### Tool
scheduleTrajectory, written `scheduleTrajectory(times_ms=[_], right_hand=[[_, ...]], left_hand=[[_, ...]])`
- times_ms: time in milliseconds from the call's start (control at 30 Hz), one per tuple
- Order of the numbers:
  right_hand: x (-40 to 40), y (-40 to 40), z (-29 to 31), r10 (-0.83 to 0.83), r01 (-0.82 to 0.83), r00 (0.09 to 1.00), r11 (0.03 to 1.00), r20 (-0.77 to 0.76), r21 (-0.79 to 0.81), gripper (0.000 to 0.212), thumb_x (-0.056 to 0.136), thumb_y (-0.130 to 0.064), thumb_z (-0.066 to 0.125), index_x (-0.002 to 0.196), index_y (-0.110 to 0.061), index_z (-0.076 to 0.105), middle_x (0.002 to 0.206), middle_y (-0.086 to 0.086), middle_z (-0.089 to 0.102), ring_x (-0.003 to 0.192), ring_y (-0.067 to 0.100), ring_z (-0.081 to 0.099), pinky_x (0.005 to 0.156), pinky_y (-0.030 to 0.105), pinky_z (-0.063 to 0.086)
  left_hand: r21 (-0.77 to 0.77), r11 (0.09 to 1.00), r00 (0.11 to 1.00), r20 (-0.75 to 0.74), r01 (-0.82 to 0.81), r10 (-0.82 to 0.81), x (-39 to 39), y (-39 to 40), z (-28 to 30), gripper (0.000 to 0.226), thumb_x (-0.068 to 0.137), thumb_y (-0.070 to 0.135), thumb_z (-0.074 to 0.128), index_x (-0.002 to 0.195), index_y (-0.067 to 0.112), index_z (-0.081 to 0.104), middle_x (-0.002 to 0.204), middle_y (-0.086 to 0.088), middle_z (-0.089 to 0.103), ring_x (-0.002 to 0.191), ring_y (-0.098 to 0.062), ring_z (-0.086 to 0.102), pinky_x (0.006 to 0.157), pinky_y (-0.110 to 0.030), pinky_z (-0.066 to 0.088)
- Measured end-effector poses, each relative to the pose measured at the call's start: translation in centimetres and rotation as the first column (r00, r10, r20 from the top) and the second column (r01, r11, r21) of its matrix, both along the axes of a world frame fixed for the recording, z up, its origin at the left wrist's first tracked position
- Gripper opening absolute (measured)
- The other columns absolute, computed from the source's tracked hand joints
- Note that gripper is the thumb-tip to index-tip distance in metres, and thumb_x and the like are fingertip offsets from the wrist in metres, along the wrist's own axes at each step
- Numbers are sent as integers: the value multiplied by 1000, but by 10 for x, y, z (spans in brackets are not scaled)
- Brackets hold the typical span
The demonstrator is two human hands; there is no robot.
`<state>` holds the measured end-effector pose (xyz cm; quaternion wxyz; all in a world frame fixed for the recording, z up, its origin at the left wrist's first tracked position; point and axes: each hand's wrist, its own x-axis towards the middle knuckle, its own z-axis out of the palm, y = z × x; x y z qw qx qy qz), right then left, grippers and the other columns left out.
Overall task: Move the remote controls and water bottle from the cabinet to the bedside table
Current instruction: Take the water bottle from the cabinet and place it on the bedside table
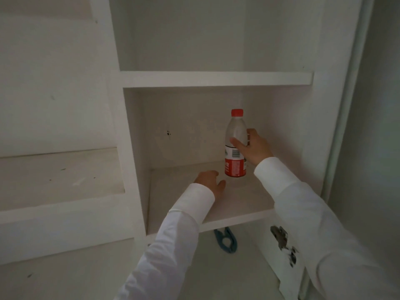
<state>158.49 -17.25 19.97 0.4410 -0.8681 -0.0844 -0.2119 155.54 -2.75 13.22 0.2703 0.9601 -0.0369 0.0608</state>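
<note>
A clear water bottle with a red cap and a red-and-white label stands upright at the back right of the white cabinet's middle shelf. My right hand is wrapped around its middle from the right, with the thumb across the front. My left hand lies palm down on the shelf just left of the bottle's base, thumb spread. Nothing shows under it. No remote control is in view.
A white shelf board sits close above the bottle. White stepped ledges lie to the left, and the cabinet's side wall is at the right. A blue clothes hanger lies on the level below the shelf.
</note>
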Motion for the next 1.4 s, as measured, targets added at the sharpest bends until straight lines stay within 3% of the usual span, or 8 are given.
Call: scheduleTrajectory(times_ms=[300, 467, 567, 667, 800, 900, 1167, 1400], right_hand=[[-11, -3, -7, -8, 1, 997, 997, 83, 78, 51, 85, -42, 62, 122, -9, 51, 117, 8, 64, 89, 15, 56, 73, 23, 41], [-33, -8, -5, 19, -37, 990, 991, 140, 127, 48, 84, -47, 61, 117, -13, 56, 105, -1, 62, 91, 14, 59, 66, 14, 41], [-51, -9, -3, 50, -78, 982, 985, 181, 155, 46, 82, -47, 63, 115, -15, 57, 104, -4, 63, 94, 13, 62, 77, 21, 47], [-67, -9, -2, 87, -121, 974, 980, 209, 158, 42, 82, -45, 64, 112, -15, 59, 106, -2, 67, 97, 13, 64, 85, 28, 51], [-90, -6, -4, 139, -173, 960, 977, 242, 123, 39, 82, -43, 65, 110, -15, 58, 105, -1, 69, 95, 13, 66, 87, 33, 53], [-110, -3, -7, 173, -202, 952, 975, 251, 96, 42, 83, -45, 63, 111, -14, 57, 106, -1, 69, 95, 13, 66, 85, 30, 53], [-161, 12, -20, 248, -277, 937, 956, 246, 93, 41, 84, -45, 60, 112, -15, 56, 107, -4, 70, 93, 5, 66, 75, 12, 51], [-203, 33, -49, 345, -373, 919, 917, 189, 141, 46, 80, -44, 63, 116, -16, 55, 107, -4, 70, 92, 3, 66, 73, 8, 49]], left_hand=[[-47, 998, 999, 8, -32, 32, -6, -1, -6, 49, 94, 36, 45, 137, 14, 45, 139, -9, 50, 121, -26, 52, 101, -33, 41], [-205, 977, 998, 5, -60, 62, -26, -1, 0, 37, 95, 30, 40, 121, 12, 60, 125, -10, 61, 109, -26, 59, 92, -29, 44], [-506, 855, 990, -129, -110, 50, -38, 1, 3, 26, 93, 32, 47, 92, 13, 64, 98, -10, 72, 85, -22, 67, 80, -27, 47], [-740, 657, 972, -232, -144, -48, -48, 5, 1, 30, 89, 35, 56, 97, 9, 68, 89, -8, 76, 84, -22, 72, 92, -35, 51], [-867, 475, 975, -209, -148, -79, -68, 14, -10, 25, 84, 24, 67, 97, 3, 68, 89, -14, 75, 84, -27, 72, 92, -42, 53], [-922, 362, 975, -189, -135, -118, -90, 18, -13, 29, 85, 18, 66, 103, -5, 64, 92, -22, 72, 80, -28, 73, 77, -36, 59], [-944, 303, 984, -160, -132, -72, -151, 34, -22, 22, 89, 14, 61, 96, -6, 65, 75, -13, 74, 67, -20, 72, 62, -27, 60], [-940, 272, 977, -214, -207, 4, -211, 51, -51, 17, 88, 12, 61, 91, -3, 67, 77, -14, 73, 70, -23, 72, 67, -30, 60]])
